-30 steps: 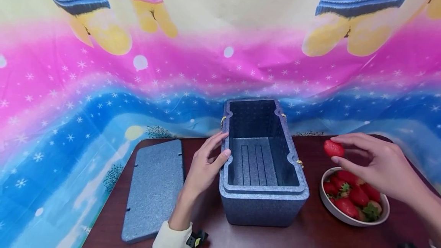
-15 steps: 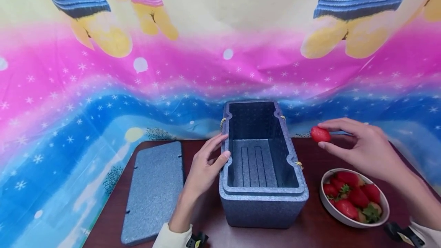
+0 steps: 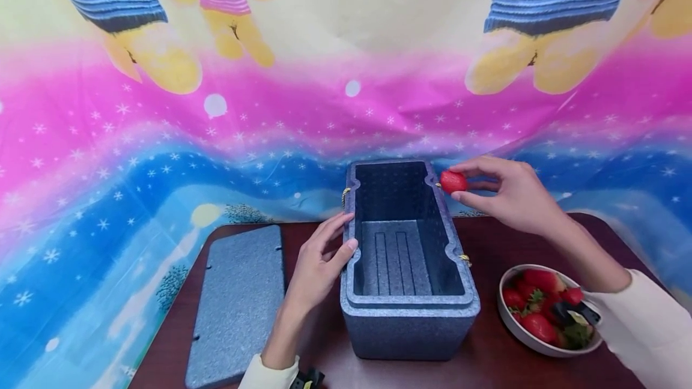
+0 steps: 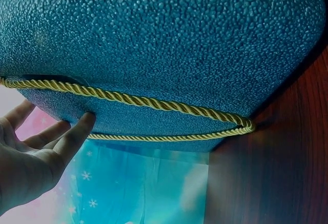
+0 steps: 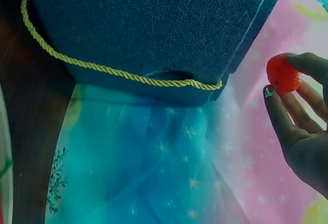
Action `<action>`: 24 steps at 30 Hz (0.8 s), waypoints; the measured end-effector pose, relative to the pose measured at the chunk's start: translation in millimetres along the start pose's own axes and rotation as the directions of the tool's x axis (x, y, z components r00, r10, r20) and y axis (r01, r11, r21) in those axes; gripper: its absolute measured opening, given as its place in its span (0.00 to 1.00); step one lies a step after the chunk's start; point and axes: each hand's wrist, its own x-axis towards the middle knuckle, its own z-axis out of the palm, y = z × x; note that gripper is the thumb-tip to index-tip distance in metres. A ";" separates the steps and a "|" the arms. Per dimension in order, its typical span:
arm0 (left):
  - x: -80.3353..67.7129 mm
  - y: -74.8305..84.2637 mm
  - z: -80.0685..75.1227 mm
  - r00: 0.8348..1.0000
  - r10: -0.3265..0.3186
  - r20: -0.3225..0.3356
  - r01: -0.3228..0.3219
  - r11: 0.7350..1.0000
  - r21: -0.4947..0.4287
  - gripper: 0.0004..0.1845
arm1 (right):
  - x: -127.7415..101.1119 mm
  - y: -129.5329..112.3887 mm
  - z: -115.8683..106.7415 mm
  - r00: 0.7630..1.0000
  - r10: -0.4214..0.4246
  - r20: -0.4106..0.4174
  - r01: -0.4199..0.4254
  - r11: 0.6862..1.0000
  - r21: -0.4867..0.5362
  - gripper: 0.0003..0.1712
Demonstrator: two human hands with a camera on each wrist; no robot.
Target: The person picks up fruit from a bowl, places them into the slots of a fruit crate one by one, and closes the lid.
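Note:
My right hand (image 3: pixel 510 191) pinches a red strawberry (image 3: pixel 453 182) between thumb and fingertips, at the far right rim of a deep grey foam box (image 3: pixel 408 335). In the right wrist view the strawberry's small green stem (image 5: pixel 271 92) points down by a fingertip, and the hand is beyond the box's top edge. The box has no lid on it, and its grooved floor (image 3: pixel 391 257) is bare. My left hand (image 3: pixel 319 263) rests against the left rim. In the left wrist view its extended fingers (image 4: pixel 77 134) touch the side near a gold rope handle (image 4: pixel 138 101).
A round white bowl (image 3: pixel 521 341) of strawberries stands right of the box, partly behind my right wrist strap (image 3: pixel 575 315). The flat grey lid (image 3: pixel 238 305) lies on the dark wooden table (image 3: pixel 486 371) at left. A printed cloth (image 3: pixel 324 107) hangs behind the table.
My right hand has carried the strawberry up and left, from above the bowl to the box's far right rim. The left hand stays at the left rim.

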 end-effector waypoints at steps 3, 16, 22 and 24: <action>0.6 -0.1 0.0 1.000 0.014 0.000 -0.014 1.000 0.000 0.26 | 10.7 1.6 4.8 1.000 -0.012 0.024 0.012 1.000 0.028 0.26; -1.9 -1.2 -2.0 1.000 0.020 -0.011 -0.020 1.000 0.002 0.26 | 49.8 -5.5 32.4 0.991 0.027 0.128 -0.039 0.995 0.090 0.25; -0.4 -0.8 -0.2 1.000 0.023 -0.006 -0.023 1.000 -0.003 0.26 | 60.2 -7.6 43.6 0.988 -0.015 0.156 -0.002 0.994 0.109 0.25; 0.1 -0.3 0.6 1.000 0.026 -0.005 -0.026 1.000 -0.004 0.26 | 62.5 -6.9 47.0 0.988 -0.025 0.152 0.009 0.995 0.102 0.25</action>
